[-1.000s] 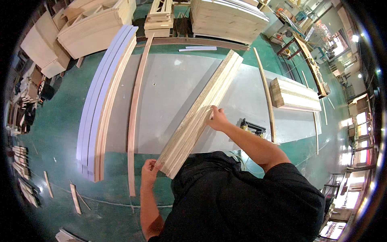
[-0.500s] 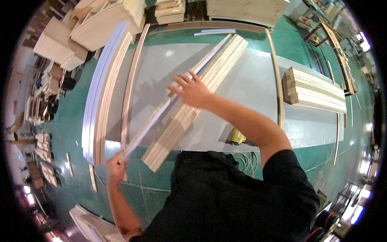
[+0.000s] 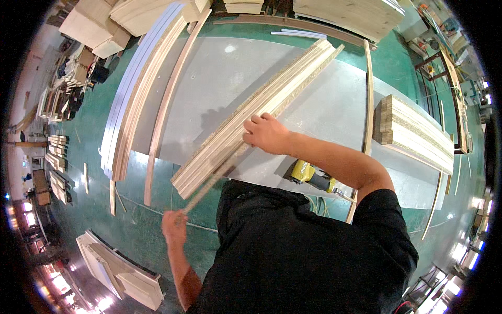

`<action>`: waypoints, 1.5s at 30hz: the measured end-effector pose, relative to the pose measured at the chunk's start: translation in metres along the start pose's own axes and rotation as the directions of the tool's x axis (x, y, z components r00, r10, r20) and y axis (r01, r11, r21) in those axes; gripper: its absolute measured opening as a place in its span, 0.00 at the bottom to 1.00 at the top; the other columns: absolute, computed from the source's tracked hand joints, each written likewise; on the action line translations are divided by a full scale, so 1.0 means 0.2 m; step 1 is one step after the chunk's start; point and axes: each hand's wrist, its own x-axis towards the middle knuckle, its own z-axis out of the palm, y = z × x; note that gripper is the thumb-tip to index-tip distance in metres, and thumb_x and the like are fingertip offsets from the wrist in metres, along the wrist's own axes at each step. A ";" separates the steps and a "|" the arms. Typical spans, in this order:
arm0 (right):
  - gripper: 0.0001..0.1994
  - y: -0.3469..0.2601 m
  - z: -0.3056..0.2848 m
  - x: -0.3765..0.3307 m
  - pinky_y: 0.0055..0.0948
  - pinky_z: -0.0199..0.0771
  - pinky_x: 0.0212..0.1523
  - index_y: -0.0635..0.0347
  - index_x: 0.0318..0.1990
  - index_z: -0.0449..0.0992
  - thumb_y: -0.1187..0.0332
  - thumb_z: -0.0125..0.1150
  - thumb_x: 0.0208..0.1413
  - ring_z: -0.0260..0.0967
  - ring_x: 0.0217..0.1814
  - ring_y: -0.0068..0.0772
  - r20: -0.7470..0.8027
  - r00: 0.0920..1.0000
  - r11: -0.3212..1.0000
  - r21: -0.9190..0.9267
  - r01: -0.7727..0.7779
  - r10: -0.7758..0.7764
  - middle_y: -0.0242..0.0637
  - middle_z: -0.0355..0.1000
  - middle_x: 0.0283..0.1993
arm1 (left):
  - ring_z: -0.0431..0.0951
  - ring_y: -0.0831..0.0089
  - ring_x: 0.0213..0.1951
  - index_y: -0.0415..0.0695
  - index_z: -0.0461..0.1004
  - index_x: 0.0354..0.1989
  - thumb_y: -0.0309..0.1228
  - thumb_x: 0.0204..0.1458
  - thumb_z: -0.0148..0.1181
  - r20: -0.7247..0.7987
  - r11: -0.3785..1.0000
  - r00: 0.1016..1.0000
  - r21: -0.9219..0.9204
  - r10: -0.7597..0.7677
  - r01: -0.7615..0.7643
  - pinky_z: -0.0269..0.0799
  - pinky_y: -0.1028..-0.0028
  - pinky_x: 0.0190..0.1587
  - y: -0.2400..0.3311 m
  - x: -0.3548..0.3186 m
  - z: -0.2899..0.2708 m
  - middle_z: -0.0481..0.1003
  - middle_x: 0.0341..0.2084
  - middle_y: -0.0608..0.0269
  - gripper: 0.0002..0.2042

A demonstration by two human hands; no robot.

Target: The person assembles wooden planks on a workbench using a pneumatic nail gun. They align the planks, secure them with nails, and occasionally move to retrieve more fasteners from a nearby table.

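A long thin wooden strip [image 3: 293, 97] runs diagonally from lower left to upper right, lifted just off a stack of similar strips [image 3: 246, 125] on a grey table [image 3: 219, 83]. My left hand [image 3: 174, 226] grips the strip's near end, below the stack's corner. My right hand [image 3: 265, 133] is closed around the strip near its middle, knuckles up, above the stack. Both hands hold the same strip on edge.
A yellow power tool [image 3: 308, 174] lies on the table near my body. A second stack of strips [image 3: 415, 133] sits at the right. Long curved boards [image 3: 138, 94] lie on the green floor at left. Piles of panels [image 3: 355, 13] stand at the back.
The strip I hold has come down from well above the stack to just over it. My right hand dropped and closed on it; my left hand moved right and lower.
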 end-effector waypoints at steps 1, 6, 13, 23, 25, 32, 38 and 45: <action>0.07 0.00 0.05 -0.04 0.42 0.70 0.49 0.48 0.39 0.78 0.62 0.60 0.54 0.68 0.53 0.40 0.053 0.999 1.000 0.029 -0.008 0.007 0.33 0.70 0.44 | 0.75 0.57 0.36 0.41 0.80 0.39 0.22 0.42 0.72 -0.005 0.999 0.999 -0.016 -0.036 0.036 0.71 0.63 0.41 -0.01 -0.05 0.09 0.73 0.33 0.57 0.14; 0.09 0.06 0.22 -0.10 0.46 0.68 0.54 0.47 0.41 0.77 0.63 0.60 0.53 0.67 0.55 0.41 -0.031 0.999 0.998 0.051 -0.028 0.029 0.34 0.69 0.46 | 0.75 0.60 0.36 0.41 0.75 0.40 0.24 0.45 0.72 -0.130 0.960 0.954 -0.109 -0.271 0.258 0.72 0.63 0.42 0.01 -0.05 0.34 0.73 0.37 0.57 0.14; 0.18 0.31 0.27 -0.25 0.56 0.56 0.67 0.48 0.54 0.73 0.65 0.60 0.53 0.59 0.67 0.49 -0.092 0.925 0.929 -0.008 -0.370 0.368 0.42 0.65 0.60 | 0.73 0.72 0.41 0.37 0.67 0.55 0.26 0.55 0.68 -0.243 0.740 0.774 -0.552 -0.584 0.385 0.73 0.69 0.44 -0.08 0.04 0.59 0.70 0.43 0.59 0.21; 0.27 1.53 0.40 -0.70 0.44 0.73 0.52 0.61 0.61 0.67 0.66 0.64 0.53 0.72 0.51 0.55 -0.366 0.122 0.306 0.503 -0.808 0.923 0.52 0.71 0.53 | 0.72 0.73 0.40 0.34 0.64 0.60 0.28 0.62 0.60 -0.027 0.195 0.613 -0.958 -0.790 0.209 0.72 0.69 0.45 0.07 0.11 0.65 0.71 0.38 0.63 0.21; 0.29 1.76 0.39 -0.72 0.43 0.74 0.52 0.63 0.61 0.68 0.61 0.65 0.53 0.75 0.50 0.53 -0.236 -0.032 0.119 0.597 -0.794 0.971 0.52 0.75 0.48 | 0.72 0.74 0.39 0.34 0.64 0.60 0.28 0.63 0.58 -0.008 0.166 0.584 -0.962 -0.812 0.216 0.72 0.69 0.45 0.10 0.12 0.64 0.71 0.37 0.63 0.20; 0.26 2.03 0.34 -0.72 0.41 0.73 0.55 0.62 0.55 0.76 0.55 0.64 0.52 0.75 0.53 0.53 -0.205 -0.039 0.079 0.539 -0.839 0.978 0.56 0.77 0.51 | 0.75 0.73 0.39 0.34 0.66 0.60 0.29 0.63 0.58 0.000 0.145 0.490 -0.956 -0.872 0.257 0.75 0.66 0.49 0.17 0.17 0.63 0.75 0.40 0.61 0.19; 0.19 2.09 0.33 -0.77 0.33 0.77 0.38 0.62 0.47 0.81 0.56 0.66 0.57 0.79 0.35 0.33 -0.146 0.090 0.153 0.511 -0.846 0.985 0.41 0.81 0.39 | 0.76 0.72 0.40 0.34 0.68 0.59 0.27 0.62 0.59 0.072 0.079 0.475 -0.953 -0.877 0.291 0.78 0.66 0.50 0.14 0.18 0.59 0.76 0.41 0.60 0.19; 0.18 2.12 0.34 -0.78 0.30 0.76 0.33 0.66 0.42 0.82 0.57 0.69 0.56 0.77 0.29 0.28 -0.119 0.137 0.180 0.558 -0.810 0.983 0.40 0.81 0.34 | 0.76 0.68 0.40 0.35 0.72 0.53 0.28 0.60 0.62 0.076 0.065 0.416 -0.947 -0.906 0.314 0.79 0.65 0.49 0.09 0.17 0.62 0.76 0.41 0.59 0.15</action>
